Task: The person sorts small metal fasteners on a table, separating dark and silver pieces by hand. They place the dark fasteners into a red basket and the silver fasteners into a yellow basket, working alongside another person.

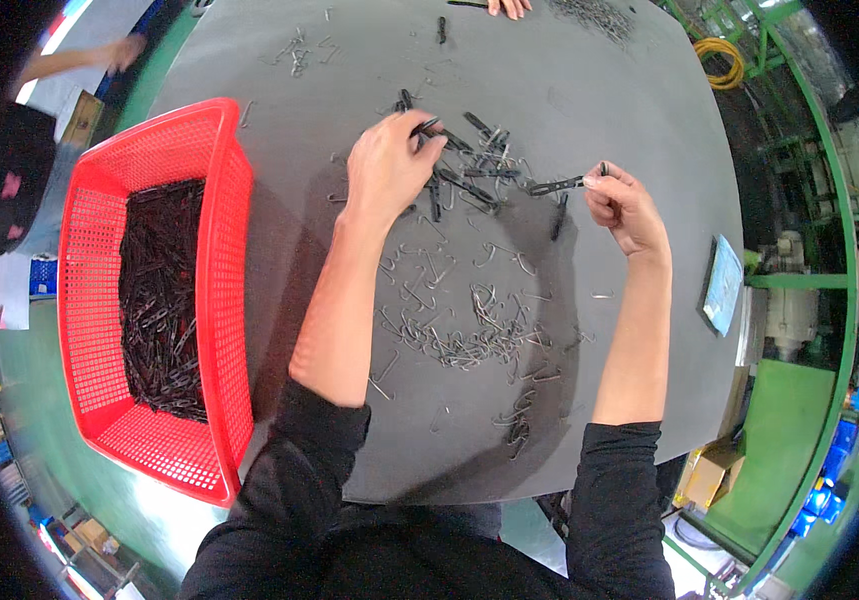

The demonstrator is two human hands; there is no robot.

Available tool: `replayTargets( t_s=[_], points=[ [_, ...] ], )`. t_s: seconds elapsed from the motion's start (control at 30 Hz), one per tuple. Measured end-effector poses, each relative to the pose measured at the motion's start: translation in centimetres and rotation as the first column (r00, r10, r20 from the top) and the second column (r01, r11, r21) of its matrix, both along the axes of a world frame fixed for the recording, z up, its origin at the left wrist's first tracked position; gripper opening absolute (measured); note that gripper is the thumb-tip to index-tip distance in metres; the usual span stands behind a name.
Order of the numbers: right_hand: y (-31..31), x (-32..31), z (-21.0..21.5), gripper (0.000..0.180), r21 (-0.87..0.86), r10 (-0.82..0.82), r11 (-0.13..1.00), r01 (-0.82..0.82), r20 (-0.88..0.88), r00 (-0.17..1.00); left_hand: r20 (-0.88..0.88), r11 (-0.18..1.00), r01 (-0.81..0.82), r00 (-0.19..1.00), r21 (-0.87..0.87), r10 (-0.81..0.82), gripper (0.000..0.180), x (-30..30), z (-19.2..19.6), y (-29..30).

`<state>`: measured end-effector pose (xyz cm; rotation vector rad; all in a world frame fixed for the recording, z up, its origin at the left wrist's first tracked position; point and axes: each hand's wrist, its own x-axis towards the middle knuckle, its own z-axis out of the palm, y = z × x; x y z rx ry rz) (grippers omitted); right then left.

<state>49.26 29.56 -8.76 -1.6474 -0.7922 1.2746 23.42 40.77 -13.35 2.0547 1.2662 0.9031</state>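
Single view, head-mounted fisheye, left unit of the pair. It looks steeply down from above the person onto the dark desk (589, 90), close in, forearms entering from the lower edge. Upright, unmirrored. Strong barrel bend at the rim: the red basket (224, 300) sits left, green machinery curves along the right. No second view to overlap.

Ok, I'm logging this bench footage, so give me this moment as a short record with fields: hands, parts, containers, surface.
left hand: left hand pinches a black strip over the pile of black strips
right hand: right hand holds one black strip piece by its end
loose parts: bent wire clips scattered between the forearms
container: red basket at left, filled with dark pieces
surface: dark grey table
others: another person's fingers at the far edge
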Motion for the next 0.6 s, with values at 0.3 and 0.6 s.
replayTargets(
  t_s=[0.3,0.6],
  points=[
    [-3.9,1.7,-0.6,0.015,-0.006,-0.057,0.998,0.058,0.042,0.997,-0.531,0.971,0.224,0.815,-0.082,-0.233,0.018,3.1,1.3,4.5],
    [-6.3,1.7,-1.0,0.015,0.018,-0.12,0.992,0.122,-0.106,0.987,0.701,0.564,0.576,0.714,-0.591,0.006,0.016,1.0,2.7,0.6]
  ],
)
